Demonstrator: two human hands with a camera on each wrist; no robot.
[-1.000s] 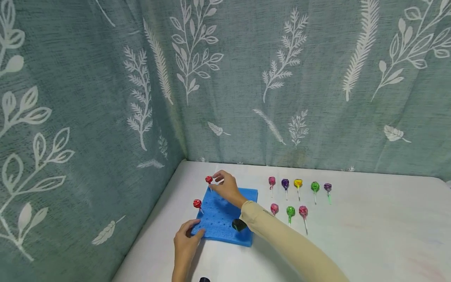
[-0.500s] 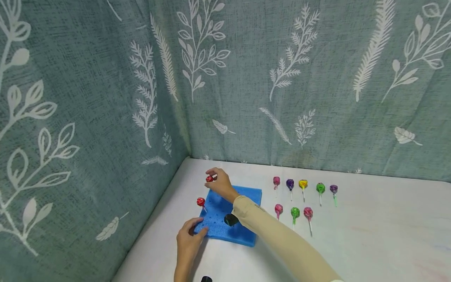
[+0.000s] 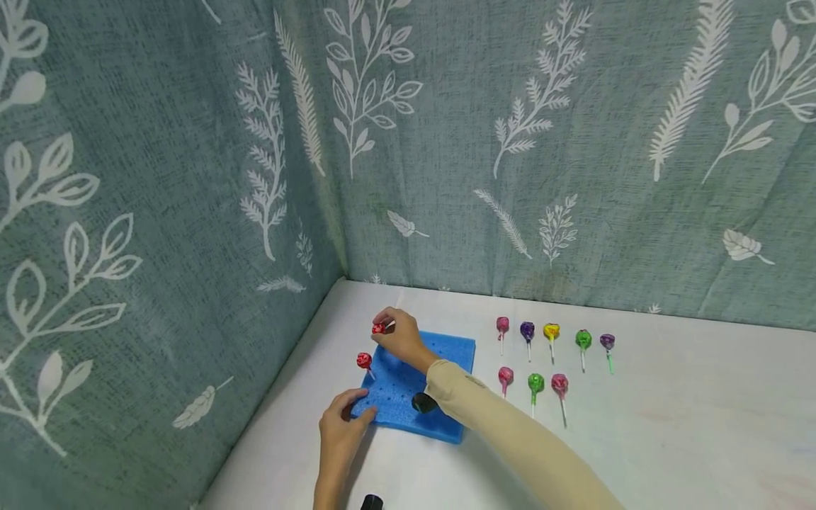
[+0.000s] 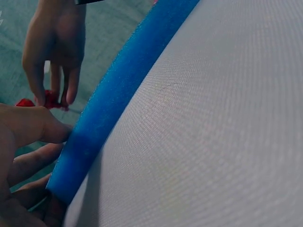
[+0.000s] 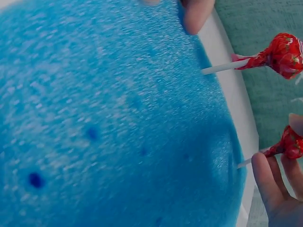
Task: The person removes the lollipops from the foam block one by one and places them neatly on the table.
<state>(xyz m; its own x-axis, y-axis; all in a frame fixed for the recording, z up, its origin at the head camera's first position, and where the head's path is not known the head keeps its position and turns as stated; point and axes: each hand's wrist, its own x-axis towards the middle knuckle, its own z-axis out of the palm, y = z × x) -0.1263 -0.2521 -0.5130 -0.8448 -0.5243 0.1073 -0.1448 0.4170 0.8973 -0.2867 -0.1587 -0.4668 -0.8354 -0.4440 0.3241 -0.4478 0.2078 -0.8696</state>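
Note:
A blue foam block (image 3: 398, 400) with small holes in its top lies on the white table. My left hand (image 3: 342, 425) holds its near left corner, thumb on the front side and fingers along the left edge. At the far left corner, my right hand (image 3: 403, 341) pinches a red-wrapped lollipop (image 5: 293, 144) by its head. That lollipop's white stick meets the foam close to the edge. A second red lollipop (image 5: 286, 56) stands in the foam along the left edge, between the two hands, leaning outward.
To the right, loose lollipops lie in two rows, among them a yellow one (image 3: 551, 333), a green one (image 3: 583, 340) and a pink one (image 3: 559, 384). A green leaf-patterned curtain (image 3: 446, 142) hangs behind and to the left of the table (image 3: 688, 404).
The right hand has closed from beside the far lollipop to around its head, and that head sits slightly lower. My left hand keeps its hold on the foam corner. The head view has shifted slightly.

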